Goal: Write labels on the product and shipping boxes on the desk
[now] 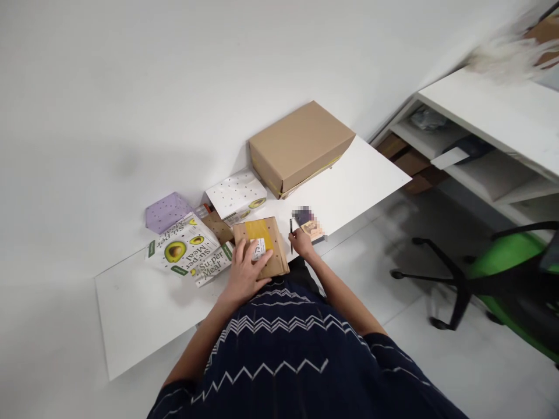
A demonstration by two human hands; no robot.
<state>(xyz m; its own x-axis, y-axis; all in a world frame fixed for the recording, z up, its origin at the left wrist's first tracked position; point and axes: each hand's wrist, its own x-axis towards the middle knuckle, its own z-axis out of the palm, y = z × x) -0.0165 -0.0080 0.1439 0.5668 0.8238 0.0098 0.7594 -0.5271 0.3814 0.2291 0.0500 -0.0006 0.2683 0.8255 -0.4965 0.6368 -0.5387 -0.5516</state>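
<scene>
My left hand (pixel 247 271) lies with its fingers spread on top of a flat brown cardboard package (pixel 274 247). The package has a wide yellow tape strip and a white printed label (pixel 258 249), partly under my fingers. Just right of it, my right hand (pixel 301 241) is closed on a thin dark pen (pixel 291 224), which stands roughly upright in the picture. Beyond that hand lies a dark and orange item (pixel 308 219), pixelated so I cannot make out its kind.
Left of the package lie white avocado-print cartons (pixel 181 244), a purple dotted carton (pixel 168 210) and a white dotted carton (pixel 236 193). A large brown box (pixel 301 145) stands against the wall. A shelf unit (pixel 489 116) and a green chair (pixel 509 256) are at right.
</scene>
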